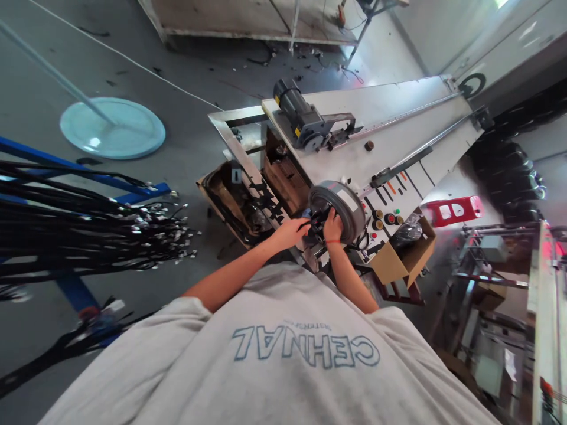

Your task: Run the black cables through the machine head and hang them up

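A large grey reel (pixel 339 209) with a white label stands at the near end of the white machine table (pixel 390 130). My right hand (pixel 333 228) rests against the near face of this reel, its fingers curled by a dark fitting; what they grip is hard to make out. Just left of it, my left hand (pixel 290 233) has its fingers pressed together at the dark fitting, on a small dark piece too small to name. Behind the reel, a dark motor (pixel 295 106) is mounted on the table.
Open cardboard boxes hang or stand left of the table, one (pixel 287 177) close to the reel. Another cardboard box (pixel 390 262) is at the right, near push buttons (pixel 390 219). Bundles of black cables (pixel 88 230) lie on a blue rack at the left.
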{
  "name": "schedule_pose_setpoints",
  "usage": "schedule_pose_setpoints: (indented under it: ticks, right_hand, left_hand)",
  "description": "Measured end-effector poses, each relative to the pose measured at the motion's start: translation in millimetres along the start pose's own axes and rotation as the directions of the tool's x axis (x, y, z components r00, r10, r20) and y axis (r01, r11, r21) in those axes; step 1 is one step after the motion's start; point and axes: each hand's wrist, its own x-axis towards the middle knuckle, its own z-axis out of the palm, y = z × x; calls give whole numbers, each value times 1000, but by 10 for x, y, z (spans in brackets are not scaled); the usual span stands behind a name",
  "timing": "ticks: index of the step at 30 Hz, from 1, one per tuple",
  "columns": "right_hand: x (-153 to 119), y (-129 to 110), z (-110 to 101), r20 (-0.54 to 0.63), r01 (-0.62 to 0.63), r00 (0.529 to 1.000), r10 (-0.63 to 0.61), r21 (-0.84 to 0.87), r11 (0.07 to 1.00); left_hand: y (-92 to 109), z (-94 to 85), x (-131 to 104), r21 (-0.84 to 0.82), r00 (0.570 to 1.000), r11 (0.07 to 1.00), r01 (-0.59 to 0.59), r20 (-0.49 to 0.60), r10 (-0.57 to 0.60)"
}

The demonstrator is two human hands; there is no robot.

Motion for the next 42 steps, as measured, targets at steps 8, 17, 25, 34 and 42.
schedule_pose_setpoints:
  ticks: [8,17,25,34,42]
  right_hand:
    - [-387,191,38,121,244,969,-214,-379,892]
    - [-315,261,-121,127,243,965,-230,-96,965]
    - [-224,-109,-139,153,392,915,-372,-128,911]
    - [-30,-134,-161,443,576,794,-417,-324,751]
    - [-139,-536,-144,581,640,713,-393,-309,704]
  left_hand:
    - [76,-110,379,-33,997,997,-66,-29,65]
    - [72,-216,29,-124,996,990,-68,51,75]
    - [-222,58,-14,-15,997,999,-50,63,50]
    - [-41,114,-64,211,996,977,-22,89,4]
    - [197,243,-125,453,994,887,91,-97,-52]
